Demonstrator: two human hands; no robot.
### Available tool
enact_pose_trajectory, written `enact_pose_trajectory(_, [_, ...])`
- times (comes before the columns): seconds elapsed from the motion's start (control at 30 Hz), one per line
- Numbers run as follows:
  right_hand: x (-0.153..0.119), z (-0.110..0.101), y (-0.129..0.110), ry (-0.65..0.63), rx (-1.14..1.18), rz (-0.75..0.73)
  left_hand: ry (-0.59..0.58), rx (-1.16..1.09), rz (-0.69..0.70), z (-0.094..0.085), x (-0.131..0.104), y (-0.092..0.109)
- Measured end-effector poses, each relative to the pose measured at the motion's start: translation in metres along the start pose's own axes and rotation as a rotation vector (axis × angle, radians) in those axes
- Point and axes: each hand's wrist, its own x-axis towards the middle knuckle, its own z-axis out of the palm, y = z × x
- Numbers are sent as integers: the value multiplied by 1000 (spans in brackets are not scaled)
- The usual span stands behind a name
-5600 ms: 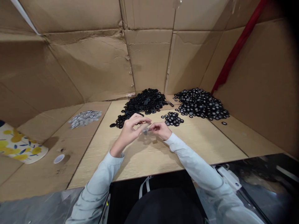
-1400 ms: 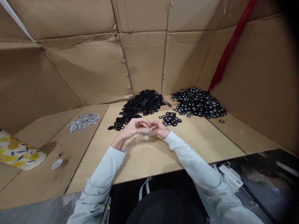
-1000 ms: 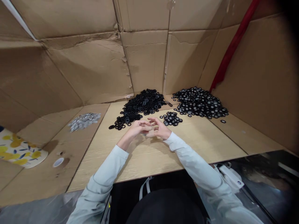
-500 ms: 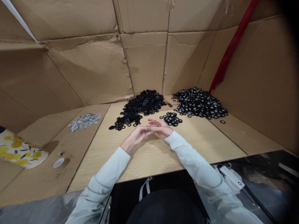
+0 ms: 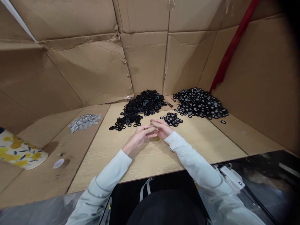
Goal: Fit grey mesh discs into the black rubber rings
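Note:
My left hand and my right hand meet over the middle of the wooden board, fingertips pressed together. What is between the fingers, if anything, is too small to make out. Behind them lies a heap of black rings, with a looser group of rings in front of it. A small pile of black rings with pale centres is just beyond my right hand, and a larger pile of them is at the back right. Pale grey discs lie to the left.
Cardboard walls stand behind and at both sides. A flower-patterned cylinder and a white tape roll are at the left. A small dark tool lies between the back piles. A red strip hangs at right.
The hands have shifted against each other: the left fingers now point forward into the right fingertips, and the right fingers have curled in from a more stretched pose. The piles look the same.

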Motion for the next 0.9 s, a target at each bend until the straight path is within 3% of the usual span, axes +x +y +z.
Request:
enact_pose_trajectory(0.17, [-1,0,-1,5,-86,-25,10,-105,-35,-3,1,-2])
enact_pose_trajectory(0.4, [3,-5,-3,154,-559,-289,47,-191,-157,-10,5,0])
enact_pose_trajectory(0.67, [7,-11,4,244,-860,-457,80,-252,-185,-7,-1,15])
enact_pose_trajectory(0.77, [8,-11,6,234,-919,-520,113,-315,-236,-9,-3,18])
enact_pose_trajectory(0.9, [8,-10,6,241,-894,-485,118,-359,-332,-14,-5,20])
